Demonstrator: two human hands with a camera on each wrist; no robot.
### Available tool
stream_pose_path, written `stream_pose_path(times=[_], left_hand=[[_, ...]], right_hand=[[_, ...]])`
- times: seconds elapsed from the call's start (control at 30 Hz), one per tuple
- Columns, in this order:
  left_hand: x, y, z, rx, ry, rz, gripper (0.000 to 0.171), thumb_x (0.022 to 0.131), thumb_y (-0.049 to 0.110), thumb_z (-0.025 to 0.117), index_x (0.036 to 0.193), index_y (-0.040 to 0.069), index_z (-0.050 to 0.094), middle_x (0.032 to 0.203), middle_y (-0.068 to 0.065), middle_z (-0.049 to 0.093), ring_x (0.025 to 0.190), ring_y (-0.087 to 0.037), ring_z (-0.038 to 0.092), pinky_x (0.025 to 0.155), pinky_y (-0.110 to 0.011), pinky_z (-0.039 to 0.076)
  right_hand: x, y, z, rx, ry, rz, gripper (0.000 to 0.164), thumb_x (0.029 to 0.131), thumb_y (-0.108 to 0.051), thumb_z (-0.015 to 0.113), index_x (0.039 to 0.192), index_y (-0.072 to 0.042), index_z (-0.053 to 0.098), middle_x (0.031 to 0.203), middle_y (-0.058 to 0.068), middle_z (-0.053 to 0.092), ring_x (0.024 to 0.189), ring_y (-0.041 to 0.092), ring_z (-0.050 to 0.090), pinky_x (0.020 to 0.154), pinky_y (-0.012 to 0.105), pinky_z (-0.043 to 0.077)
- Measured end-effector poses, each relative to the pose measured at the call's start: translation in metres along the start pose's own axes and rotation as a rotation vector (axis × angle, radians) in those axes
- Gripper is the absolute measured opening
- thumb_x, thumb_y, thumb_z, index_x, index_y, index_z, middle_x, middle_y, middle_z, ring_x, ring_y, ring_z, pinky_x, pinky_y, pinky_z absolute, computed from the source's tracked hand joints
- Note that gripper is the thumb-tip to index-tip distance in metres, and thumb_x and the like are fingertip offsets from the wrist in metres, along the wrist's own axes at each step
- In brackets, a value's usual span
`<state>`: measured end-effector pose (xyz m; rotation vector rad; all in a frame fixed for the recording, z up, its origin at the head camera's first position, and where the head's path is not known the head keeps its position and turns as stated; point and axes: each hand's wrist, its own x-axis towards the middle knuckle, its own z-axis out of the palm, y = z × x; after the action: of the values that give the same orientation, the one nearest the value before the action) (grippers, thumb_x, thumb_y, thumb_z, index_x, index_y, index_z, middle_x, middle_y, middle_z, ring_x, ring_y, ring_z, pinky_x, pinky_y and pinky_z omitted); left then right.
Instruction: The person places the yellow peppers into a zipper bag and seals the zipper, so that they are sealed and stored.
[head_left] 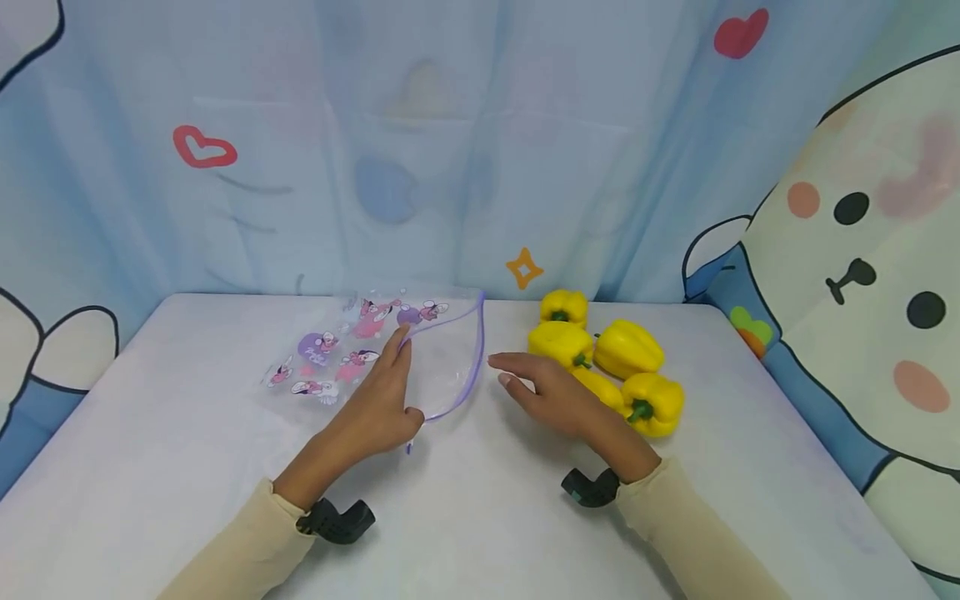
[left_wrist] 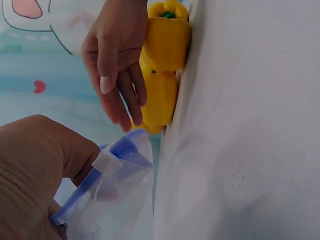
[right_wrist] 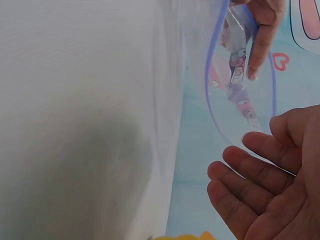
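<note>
A clear plastic zip bag [head_left: 452,362] with purple edging and pink and purple cartoon prints lies at the middle left of the table, its mouth spread toward the right. My left hand [head_left: 381,404] holds the bag at its mouth; in the left wrist view the purple rim [left_wrist: 82,192] runs between thumb and fingers. From the right wrist view, one long finger [right_wrist: 261,47] reaches along inside the mouth. My right hand [head_left: 551,392] hovers just right of the mouth, palm toward it, fingers loosely bent and holding nothing. Beside it sit several yellow bell peppers [head_left: 628,348], partly hidden by that hand.
The peppers cluster on the right of the white table [head_left: 465,533], one bell pepper [head_left: 564,307] near its back edge. Behind the table hangs a light blue curtain [head_left: 420,167] with cartoon prints. A black wrist device [head_left: 337,522] is worn on each arm.
</note>
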<state>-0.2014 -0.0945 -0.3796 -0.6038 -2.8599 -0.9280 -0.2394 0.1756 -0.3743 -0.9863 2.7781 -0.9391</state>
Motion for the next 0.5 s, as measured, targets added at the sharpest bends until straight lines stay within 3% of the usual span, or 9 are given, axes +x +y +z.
stream_pose_path(times=[0.23,0.37,0.5], left_hand=[[-0.002,-0.001,-0.008,-0.014,0.001,0.013,0.086,0.076,0.004,0.063,0.149,-0.012,0.019,0.162,-0.010,-0.001,0.146,-0.030,0.014,0.111,-0.046,0.025],[-0.002,-0.003,-0.015,-0.047,0.004,0.052,0.086,0.076,0.003,0.061,0.149,-0.012,0.018,0.162,-0.009,0.000,0.145,-0.030,0.016,0.110,-0.047,0.028],[-0.002,-0.004,-0.023,-0.081,-0.021,0.093,0.086,0.076,0.004,0.059,0.150,-0.010,0.018,0.163,-0.008,0.001,0.145,-0.030,0.017,0.109,-0.049,0.030]], right_hand=[[-0.019,-0.004,-0.016,0.013,0.055,-0.029,0.038,0.099,-0.019,0.055,0.136,-0.007,0.057,0.136,0.005,0.057,0.127,0.022,0.050,0.101,0.044,0.042],[-0.030,-0.002,-0.025,0.027,0.094,-0.015,0.037,0.098,-0.018,0.056,0.134,-0.007,0.059,0.133,0.005,0.059,0.124,0.021,0.053,0.099,0.045,0.044],[-0.044,0.006,-0.031,-0.017,0.145,-0.012,0.039,0.096,-0.017,0.060,0.134,-0.006,0.059,0.138,0.006,0.055,0.129,0.023,0.048,0.104,0.046,0.039]])
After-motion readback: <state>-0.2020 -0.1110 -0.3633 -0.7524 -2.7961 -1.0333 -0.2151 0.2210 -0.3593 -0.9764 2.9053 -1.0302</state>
